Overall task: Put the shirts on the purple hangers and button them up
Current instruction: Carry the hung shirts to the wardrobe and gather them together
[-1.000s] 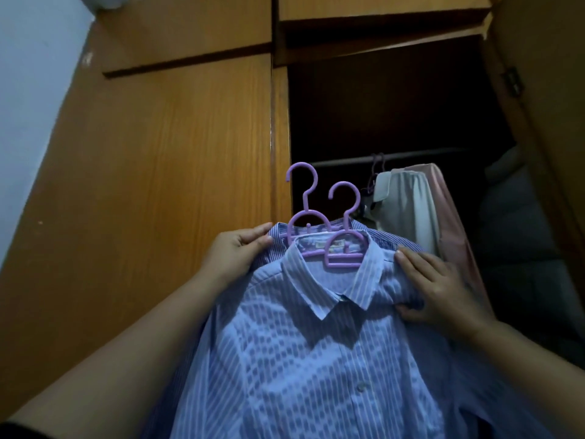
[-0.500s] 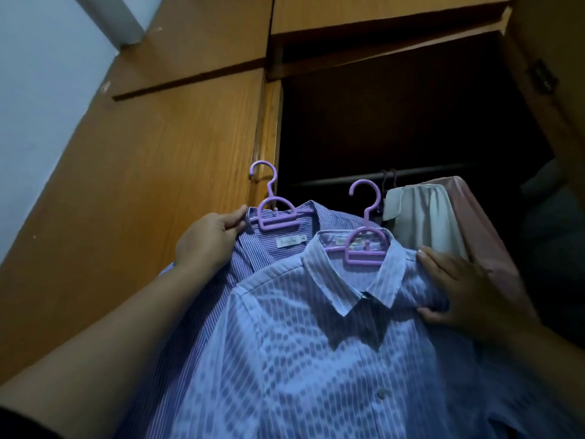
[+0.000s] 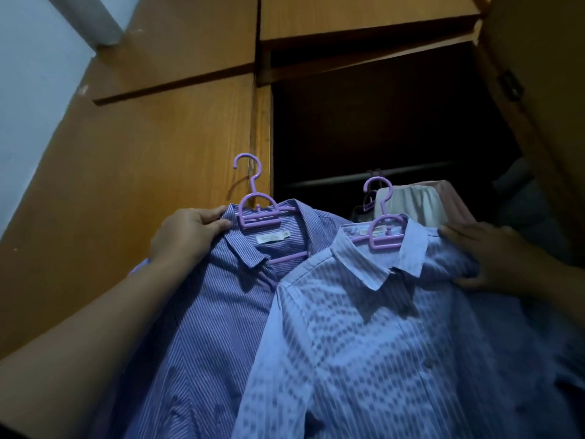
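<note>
two shirts on purple hangers fill the lower frame: dark shirt (image 3: 221, 312) left, light shirt (image 3: 364, 343) overlapping it. left hand (image 3: 186, 234) grips the dark collar; right hand (image 3: 484, 258) grips the light shoulder. the dark shirt's open front could slide off its hanger (image 3: 256, 213); either hook could miss the rail (image 3: 348, 178).

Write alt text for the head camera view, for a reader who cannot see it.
A person holds up two striped shirts on purple hangers before an open wooden wardrobe: the left hand grips the darker shirt at its collar, the right hand grips the paler shirt at its shoulder. Other clothes hang on the rail inside.
</note>
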